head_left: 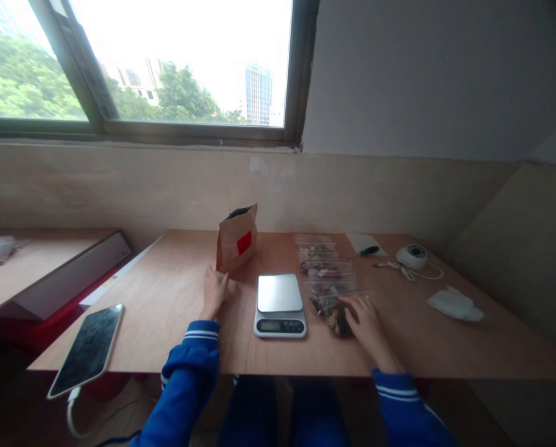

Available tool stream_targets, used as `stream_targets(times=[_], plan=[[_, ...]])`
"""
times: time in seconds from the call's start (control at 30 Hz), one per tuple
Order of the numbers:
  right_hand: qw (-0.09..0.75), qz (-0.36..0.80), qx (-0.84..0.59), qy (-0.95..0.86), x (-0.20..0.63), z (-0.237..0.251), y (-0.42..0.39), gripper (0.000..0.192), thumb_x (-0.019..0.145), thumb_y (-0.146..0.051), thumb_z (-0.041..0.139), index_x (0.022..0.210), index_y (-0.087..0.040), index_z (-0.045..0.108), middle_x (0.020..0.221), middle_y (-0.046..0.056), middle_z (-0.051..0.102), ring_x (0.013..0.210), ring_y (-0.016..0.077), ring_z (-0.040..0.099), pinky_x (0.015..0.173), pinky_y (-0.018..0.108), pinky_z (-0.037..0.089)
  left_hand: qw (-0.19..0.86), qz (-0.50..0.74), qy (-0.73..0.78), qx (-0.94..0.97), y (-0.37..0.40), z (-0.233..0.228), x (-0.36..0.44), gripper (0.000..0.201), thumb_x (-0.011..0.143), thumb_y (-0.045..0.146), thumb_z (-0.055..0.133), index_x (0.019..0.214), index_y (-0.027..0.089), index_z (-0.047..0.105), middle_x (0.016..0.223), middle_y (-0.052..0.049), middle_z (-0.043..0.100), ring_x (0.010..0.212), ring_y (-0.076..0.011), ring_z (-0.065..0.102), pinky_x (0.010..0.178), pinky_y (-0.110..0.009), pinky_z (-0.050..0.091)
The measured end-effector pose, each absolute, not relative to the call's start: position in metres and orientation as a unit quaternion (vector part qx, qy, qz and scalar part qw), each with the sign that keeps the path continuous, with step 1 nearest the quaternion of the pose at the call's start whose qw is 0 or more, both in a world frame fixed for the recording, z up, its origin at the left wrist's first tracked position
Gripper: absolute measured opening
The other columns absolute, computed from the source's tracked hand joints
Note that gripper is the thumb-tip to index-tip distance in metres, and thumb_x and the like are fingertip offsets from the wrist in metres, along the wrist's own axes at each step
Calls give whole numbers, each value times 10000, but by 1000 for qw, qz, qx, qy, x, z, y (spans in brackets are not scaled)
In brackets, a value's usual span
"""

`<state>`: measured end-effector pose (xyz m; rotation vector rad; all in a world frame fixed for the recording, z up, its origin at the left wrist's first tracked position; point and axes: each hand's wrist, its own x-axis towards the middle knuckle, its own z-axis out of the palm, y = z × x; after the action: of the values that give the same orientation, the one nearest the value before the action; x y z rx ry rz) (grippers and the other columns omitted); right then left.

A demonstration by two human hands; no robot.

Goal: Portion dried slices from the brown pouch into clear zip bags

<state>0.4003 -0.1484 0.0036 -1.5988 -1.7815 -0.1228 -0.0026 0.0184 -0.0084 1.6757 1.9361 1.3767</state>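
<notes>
The right hand (pixel 366 320) is lying palm down on the nearest clear zip bag (pixel 333 313), fingers spread loosely over its dark contents rather than pinching it; whether the thumb is curling under the bag's edge cannot be told from this view. That bag is sitting at the near end of a row of similar filled zip bags (pixel 322 264), which is running away from the person toward the wall, slightly overlapping one another, so the row's long axis is pointing nearly straight out from the right hand. The left hand (pixel 216 288) is resting open on the counter (pixel 166 304), fingertips touching the base of the upright brown paper bag (pixel 237 239) with the red label, whose top is standing open and tilting a little to the right.

Between the two hands the digital kitchen scale (pixel 280 305) is sitting with its steel platform bare and its display facing the person. The bag under the right hand is lying just beside the scale's right edge, to the right of it and level with its near half, so the right hand is clearly the nearer one to both bag and scale; the left hand is sitting near the scale's far left corner, apart from it.

A smartphone (pixel 87 349) on a cable is overhanging the counter's near left corner, and a small white round device (pixel 411 255) with its cord and a crumpled white cloth (pixel 455 304) are lying well off to the right
</notes>
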Motion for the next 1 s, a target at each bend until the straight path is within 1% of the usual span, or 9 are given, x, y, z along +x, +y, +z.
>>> stream_targets(times=[0.1,0.23,0.37,0.57,0.7,0.83,0.93,0.97,1.0], plan=[[355,-62,-629,-689,402,7,-149,344,867,-227,408,1101,-198,659,1063,107,667,1015,261,611,909,462,498,122,509,634,569,13,-15,0,579,799,238,555,1327,59,396,1313,-228,504,1299,-339,464,1100,-527,358],[348,-78,-626,-694,404,9,-141,392,883,-218,367,1164,-206,641,1188,107,638,1139,262,564,978,472,456,121,522,628,564,13,-7,5,560,802,211,532,1326,75,391,1305,-206,502,1299,-319,460,1106,-508,356],[338,-71,-625,-700,406,8,-131,384,872,-233,376,1132,-192,656,1112,113,667,1108,271,570,957,473,457,111,532,620,566,20,16,10,547,831,278,537,1324,96,383,1360,-206,472,1301,-303,456,1092,-466,373],[287,-98,-659,-688,410,16,-128,354,895,-333,413,1097,-183,663,1049,122,654,1024,289,582,933,486,426,192,494,593,606,34,41,0,273,842,238,466,1101,163,509,1128,-132,645,1044,-259,624,915,-439,496],[261,-100,-681,-677,417,17,-129,291,864,-343,457,945,-206,700,984,116,618,937,280,573,854,449,448,221,482,571,626,28,42,-13,205,824,242,476,1012,175,522,1071,-110,674,953,-226,660,841,-389,530],[290,-84,-681,-667,430,18,-135,238,815,-363,477,805,-206,656,952,107,630,947,278,576,902,471,426,246,470,555,641,22,40,-18,209,829,237,464,1019,179,530,1109,-103,677,1031,-212,653,881,-370,524],[309,-32,-697,-647,441,24,-145,228,785,-397,483,760,-210,612,829,68,678,880,266,630,1033,558,309,249,467,564,634,21,42,-16,332,836,239,465,1151,136,493,1245,-174,612,1163,-251,596,940,-411,499],[315,-2,-706,-634,445,28,-150,230,776,-411,488,760,-212,602,795,56,688,843,259,646,1041,562,302,241,472,576,623,19,45,-14,395,828,237,484,1203,114,464,1310,-207,563,1218,-273,557,971,-436,478],[324,33,-715,-619,447,31,-154,237,769,-426,488,769,-215,596,779,52,697,811,254,659,1017,545,341,229,482,591,605,15,48,-12,452,820,236,503,1244,96,434,1367,-235,507,1265,-294,515,1001,-458,453]])
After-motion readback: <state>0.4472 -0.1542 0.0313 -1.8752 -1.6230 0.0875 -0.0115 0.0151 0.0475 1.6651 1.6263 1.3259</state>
